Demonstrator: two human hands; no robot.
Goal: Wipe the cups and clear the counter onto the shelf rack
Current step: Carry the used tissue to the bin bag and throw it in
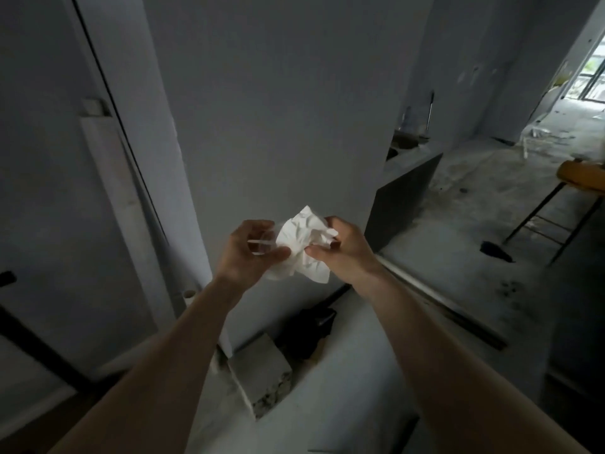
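A small clear glass cup (262, 244) is gripped in my left hand (244, 253), held up in front of a grey wall at mid-frame. My right hand (343, 247) is closed on a crumpled white paper towel (302, 247), which is pressed against the cup's open side. The cup is mostly hidden by my fingers and the towel. Both hands are close together in the air, well above the floor.
A grey wall pillar (278, 109) stands straight ahead. A concrete block (258, 371) and a dark object (314, 326) lie on the floor below. A low counter with a sink (406, 149) is behind at right. A yellow stool (579, 175) stands at far right.
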